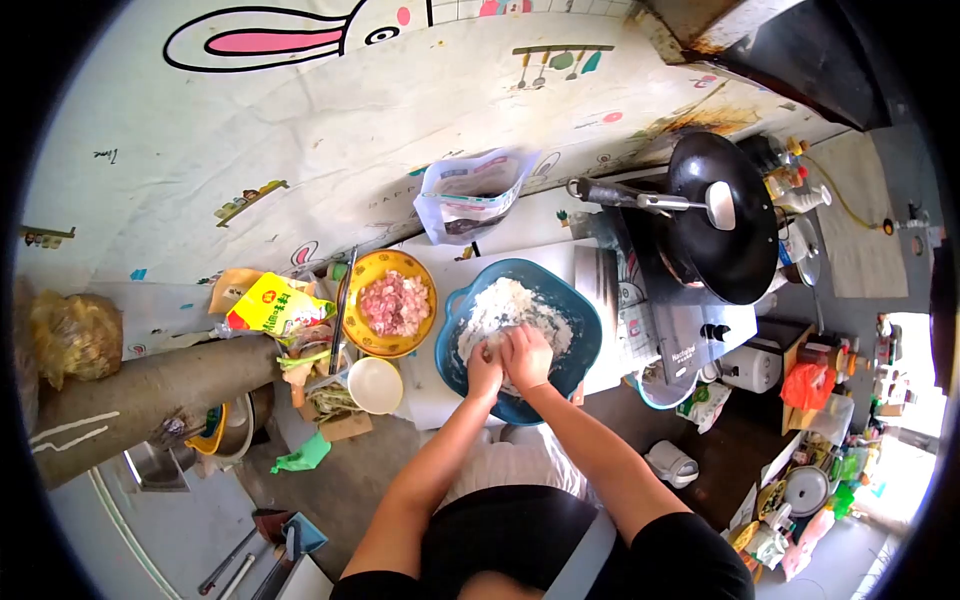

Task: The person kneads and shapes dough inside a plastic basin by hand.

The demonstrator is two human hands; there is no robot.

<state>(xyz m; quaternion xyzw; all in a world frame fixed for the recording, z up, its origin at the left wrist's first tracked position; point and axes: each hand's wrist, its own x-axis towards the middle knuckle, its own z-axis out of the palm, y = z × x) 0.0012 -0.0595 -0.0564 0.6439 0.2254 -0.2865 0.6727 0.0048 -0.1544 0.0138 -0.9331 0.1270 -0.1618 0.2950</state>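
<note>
A blue plastic basin (pixel 592 335) with a side handle holds loose, clumpy white flour dough (pixel 512 305). Both of my hands are inside it, close together over the near part of the flour. My left hand (pixel 486 370) is closed, its fingers curled into the dough. Right beside it, my right hand (pixel 527 355) is closed as well, fingers bent down and pressing on the flour. What lies under the fingers is hidden. Left of the basin stands a yellow bowl (pixel 432 335) of chopped pink meat (pixel 395 303), with a white bowl (pixel 376 386) just nearer to me.
Behind the basin leans an open plastic bag (pixel 470 195). A cleaver (pixel 597 285) lies to the right, by a stove (pixel 700 340) carrying a black wok (pixel 725 240) with a spatula (pixel 720 205). A yellow seasoning packet (pixel 275 305) and a thick pipe (pixel 160 395) are at left.
</note>
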